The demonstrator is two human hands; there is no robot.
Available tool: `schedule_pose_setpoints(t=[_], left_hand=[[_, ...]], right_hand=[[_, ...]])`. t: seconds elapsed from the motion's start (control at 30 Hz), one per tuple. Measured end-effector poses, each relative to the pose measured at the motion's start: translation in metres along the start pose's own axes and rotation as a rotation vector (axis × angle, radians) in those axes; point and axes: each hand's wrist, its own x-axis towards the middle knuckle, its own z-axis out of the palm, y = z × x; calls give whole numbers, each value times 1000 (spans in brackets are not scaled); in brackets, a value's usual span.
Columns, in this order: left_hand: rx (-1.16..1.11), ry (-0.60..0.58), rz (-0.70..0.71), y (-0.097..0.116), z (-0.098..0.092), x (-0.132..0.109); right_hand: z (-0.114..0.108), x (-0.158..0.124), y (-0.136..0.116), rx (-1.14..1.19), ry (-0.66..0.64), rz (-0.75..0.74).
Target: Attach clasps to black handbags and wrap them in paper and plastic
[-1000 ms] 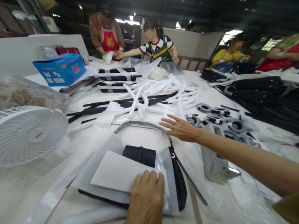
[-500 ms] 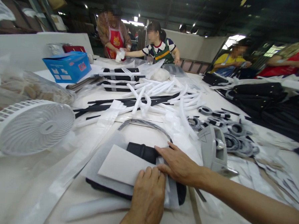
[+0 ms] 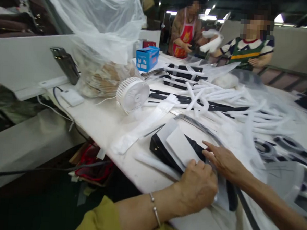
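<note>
The black bag [image 3: 157, 146] lies before us on the near part of the counter [image 3: 98, 112]. A thin white sheet [image 3: 165, 131] covers part of its upper face, and a white card [image 3: 181, 146] lies aslant over the sheet. Our left hand [image 3: 198, 182] is at the near right end of the card, fingers curled and close together; their undersides are hidden, so we cannot tell whether they pinch the card or only press it. Just beyond, our right hand [image 3: 224, 161] reaches in from the right, fingers stretched out and slightly spread over the bag's dark middle; whether they touch it we cannot tell.

In our judgement, steady, even pressure from the left suits best, since card and sheet look apt to slide, while a light right touch should spare the bag creases. The wrapped handle [image 3: 201, 123] arches on the far side, where our wrist could snag it. A white foam tube [image 3: 156, 165] lies to the near left, a white plastic strip [image 3: 147, 126] farther left, the white fan [image 3: 133, 95] beyond. The blurred grey housing [image 3: 284, 178] at right calls for elbow care.
</note>
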Motion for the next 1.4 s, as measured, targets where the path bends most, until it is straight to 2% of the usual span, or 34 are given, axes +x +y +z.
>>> schedule_pose_setpoints(t=[0.13,0.23,0.3,0.37,0.47,0.57,0.63,0.73,0.77,0.9,1.0,1.17,1.4], left_hand=[[-8,78,44,-3,3,-4],[-38,112,72,-7,-2,-8],[-70,119,108,-11,-6,-10],[-97,111,180,-16,-10,-12],[-114,98,331,-26,-21,-20],[-153,159,421,-42,-38,-41],[-183,252,335,-59,-51,-64],[-181,400,78,-91,-66,-102],[-134,412,14,-102,-68,-113],[52,284,-108,-137,-67,-137],[72,221,-125,-148,-62,-134],[-47,225,-172,-155,-62,-110],[-282,277,-402,-163,-49,-86]], right_hand=[[10,-5,-9,-106,66,-58],[8,-7,-12,-192,35,-80],[0,-5,-12,-210,17,-28],[-12,0,-19,-147,64,114],[-36,11,-51,79,197,307],[-52,23,-97,246,262,277],[-54,28,-123,284,268,208],[-48,33,-146,254,271,144],[-45,34,-150,230,270,133],[-39,38,-158,198,258,107],[-36,41,-162,228,234,90],[-30,43,-167,225,185,107],[-7,45,-174,81,274,30]])
